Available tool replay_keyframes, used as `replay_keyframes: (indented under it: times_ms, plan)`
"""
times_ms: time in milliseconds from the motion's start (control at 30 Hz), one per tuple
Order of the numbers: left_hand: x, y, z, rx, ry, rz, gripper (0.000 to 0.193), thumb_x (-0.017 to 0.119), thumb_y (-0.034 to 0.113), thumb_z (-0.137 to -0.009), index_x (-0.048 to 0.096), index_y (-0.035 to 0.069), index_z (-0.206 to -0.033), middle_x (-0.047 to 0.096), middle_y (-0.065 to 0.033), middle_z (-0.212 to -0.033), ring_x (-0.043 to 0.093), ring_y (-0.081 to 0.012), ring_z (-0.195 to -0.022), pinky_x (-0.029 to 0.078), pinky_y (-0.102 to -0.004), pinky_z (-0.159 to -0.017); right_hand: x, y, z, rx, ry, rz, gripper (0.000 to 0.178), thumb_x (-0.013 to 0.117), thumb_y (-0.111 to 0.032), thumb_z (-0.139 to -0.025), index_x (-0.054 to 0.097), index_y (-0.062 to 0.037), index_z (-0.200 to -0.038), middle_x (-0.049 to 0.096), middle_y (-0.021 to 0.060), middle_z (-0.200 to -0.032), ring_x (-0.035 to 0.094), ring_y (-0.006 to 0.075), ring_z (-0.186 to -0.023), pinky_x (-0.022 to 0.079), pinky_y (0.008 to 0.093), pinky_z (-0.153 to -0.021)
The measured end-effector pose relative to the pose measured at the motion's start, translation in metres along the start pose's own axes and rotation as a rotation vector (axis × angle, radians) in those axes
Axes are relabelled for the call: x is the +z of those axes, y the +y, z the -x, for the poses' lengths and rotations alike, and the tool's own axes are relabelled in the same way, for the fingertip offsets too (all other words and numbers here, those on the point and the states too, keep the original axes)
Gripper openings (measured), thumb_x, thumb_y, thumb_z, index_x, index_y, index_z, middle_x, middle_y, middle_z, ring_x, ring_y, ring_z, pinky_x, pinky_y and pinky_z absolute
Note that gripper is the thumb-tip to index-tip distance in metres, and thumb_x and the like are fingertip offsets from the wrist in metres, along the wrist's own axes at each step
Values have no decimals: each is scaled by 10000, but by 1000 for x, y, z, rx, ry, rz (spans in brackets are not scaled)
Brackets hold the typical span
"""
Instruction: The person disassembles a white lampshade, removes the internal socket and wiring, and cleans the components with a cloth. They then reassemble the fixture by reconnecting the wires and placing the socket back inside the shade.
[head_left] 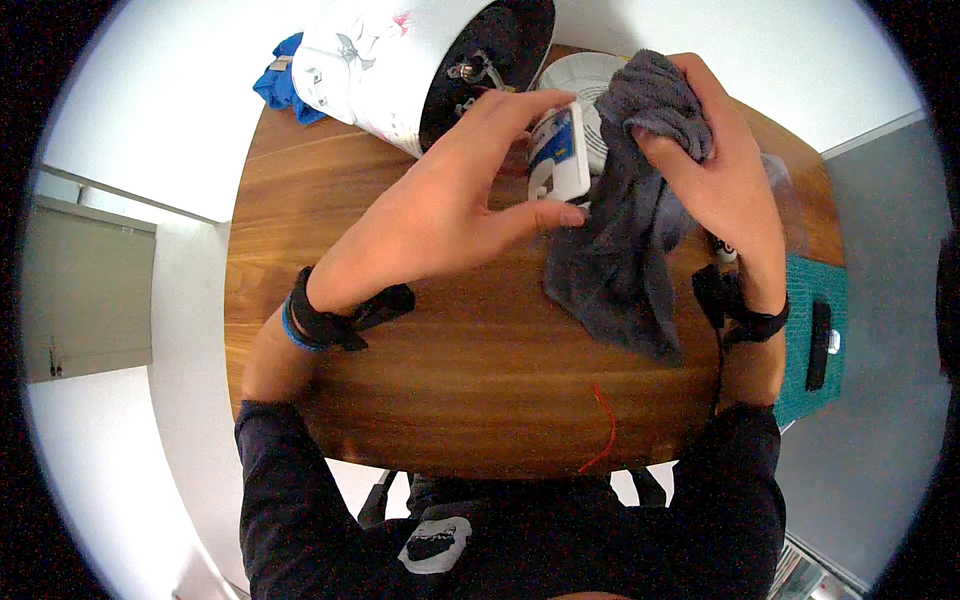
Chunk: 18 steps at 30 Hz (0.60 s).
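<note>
Grey cloth hung bunched in the right hand, pressed beside a small white device pinched in the left hand above the wooden table.

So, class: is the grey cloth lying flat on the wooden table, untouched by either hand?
No: the right hand grips the grey cloth bunched at its top, so it hangs down above the wooden table.

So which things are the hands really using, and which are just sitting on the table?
In use:
- small white flat object, pinched in the left hand
- grey cloth, gripped by the right hand

Just lying about:
- white flowered container on its side
- white round dish
- blue cloth
- red thread
- teal mat with a black remote
</note>
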<state>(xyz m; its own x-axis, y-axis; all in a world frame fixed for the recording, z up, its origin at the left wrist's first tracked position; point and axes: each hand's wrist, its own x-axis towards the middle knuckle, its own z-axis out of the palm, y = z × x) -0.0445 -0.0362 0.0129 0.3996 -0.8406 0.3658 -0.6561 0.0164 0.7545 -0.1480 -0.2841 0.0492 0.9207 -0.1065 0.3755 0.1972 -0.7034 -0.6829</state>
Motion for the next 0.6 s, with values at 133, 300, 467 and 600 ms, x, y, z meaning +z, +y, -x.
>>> replay_keyframes:
  times_ms: [133,300,467,600]
  plan:
    - [8,-3,0,-44,56,231,848,816,32,-897,348,88,-1603,447,-95,-1567,522,-256,-1410,473,-402,-1179,6,-1,6,-239,-104,134,554,762,-174,-849,573,-34,-1350,712,225,-1114,712,381,-1098,539,453,-989]
    - [12,-4,3,-34,14,152,809,769,-11,-930,325,96,-1599,439,-109,-1573,523,-267,-1421,477,-399,-1173,-10,-7,2,-89,-364,104,556,754,-198,-840,577,-26,-1338,707,254,-1153,691,436,-1120,535,473,-990]
    - [11,11,2,-98,0,393,809,764,6,-941,304,86,-1601,440,-125,-1567,506,-264,-1442,469,-397,-1179,-9,-1,1,-146,-375,187,529,758,-205,-820,591,-37,-1294,704,268,-1119,689,457,-1093,550,475,-943]
    - [15,4,3,-16,63,341,755,799,82,-944,338,18,-1539,545,-201,-1406,622,-262,-1297,523,-393,-1116,-4,-17,4,-200,-538,134,520,775,-216,-806,610,-44,-1268,707,265,-1091,696,459,-1054,556,481,-909]
